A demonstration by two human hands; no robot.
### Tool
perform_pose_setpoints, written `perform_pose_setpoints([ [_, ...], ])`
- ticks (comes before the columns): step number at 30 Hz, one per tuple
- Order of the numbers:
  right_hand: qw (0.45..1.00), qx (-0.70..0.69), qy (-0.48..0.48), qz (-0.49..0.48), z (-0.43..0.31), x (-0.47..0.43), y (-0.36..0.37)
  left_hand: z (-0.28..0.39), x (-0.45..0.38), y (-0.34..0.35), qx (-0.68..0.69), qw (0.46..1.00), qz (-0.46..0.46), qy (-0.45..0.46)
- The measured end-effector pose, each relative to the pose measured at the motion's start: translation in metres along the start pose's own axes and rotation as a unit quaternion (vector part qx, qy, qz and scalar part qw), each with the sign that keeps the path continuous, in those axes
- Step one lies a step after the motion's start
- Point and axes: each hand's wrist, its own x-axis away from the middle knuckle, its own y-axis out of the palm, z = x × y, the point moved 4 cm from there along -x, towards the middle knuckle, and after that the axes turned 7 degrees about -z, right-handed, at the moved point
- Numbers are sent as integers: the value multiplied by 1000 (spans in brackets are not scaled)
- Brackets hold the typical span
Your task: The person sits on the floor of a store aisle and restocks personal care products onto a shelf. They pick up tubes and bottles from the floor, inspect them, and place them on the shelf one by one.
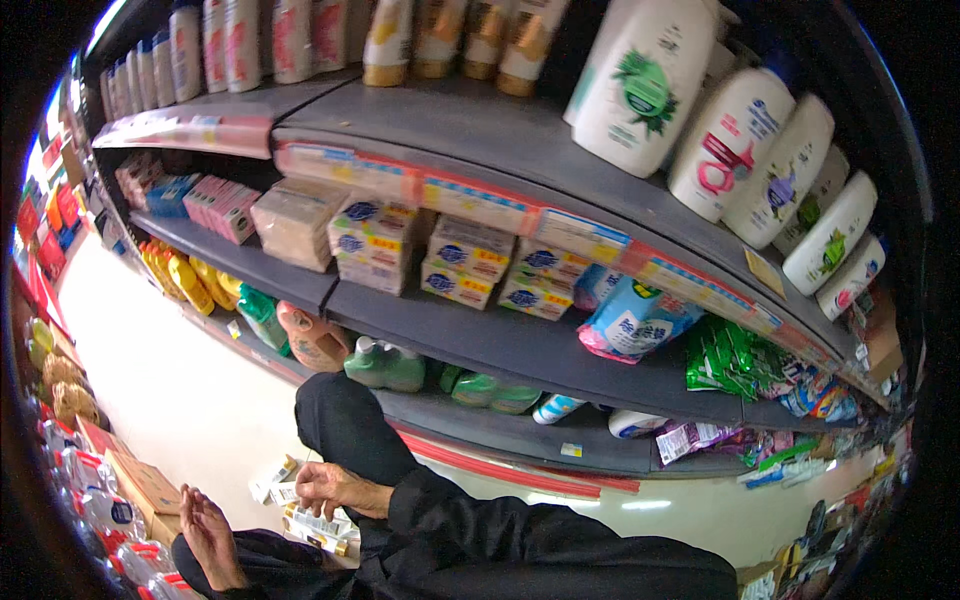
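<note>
My left hand [207,534] is raised at the lower left with loosely spread fingers and holds nothing. To its right, my right hand [341,489] hovers near my dark-clad knee [352,427], its fingers half curled with no object visible in them. Below the right hand, several white tubes with gold caps [319,531] lie on the floor between my legs. A few small white cartons [270,489] lie just beyond them, partly covered by that hand. A row of similar white-and-gold tubes [442,37] stands caps-down on the upper shelf [420,112].
The shelf unit carries large shampoo bottles [645,82], soap packs [375,244], a blue detergent bag [637,319] and green bottles [386,365]. At the left stand a cardboard box [142,480] and red-topped clear plastic jugs [112,514]. Pale floor [172,375] runs along the aisle.
</note>
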Motion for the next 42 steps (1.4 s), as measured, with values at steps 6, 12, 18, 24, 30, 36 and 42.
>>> perform_pose_setpoints([
  [6, 998, 42, 56, -4, 3, -30, 13, 23, -24, 4, -26, 991, 83, 104],
  [12, 994, 21, 106, 37, 28, -67, 6, 45, -35, 3, -64, 989, 56, 122],
  [18, 978, 17, 146, 147, 71, -66, -30, 58, -41, -32, -71, 986, 78, 132],
  [24, 971, -7, 179, 160, 82, -75, -32, 61, -64, -34, -83, 977, 133, 146],
  [30, 985, -48, 109, 127, 39, -122, -2, 48, -71, -53, -110, 963, 219, 110],
  [36, 985, -51, 118, 112, 46, -163, -14, 41, -73, -41, -115, 968, 203, 88],
  [42, 964, -27, 150, 217, 98, -149, -73, 44, -63, -37, -133, 958, 242, 80],
])
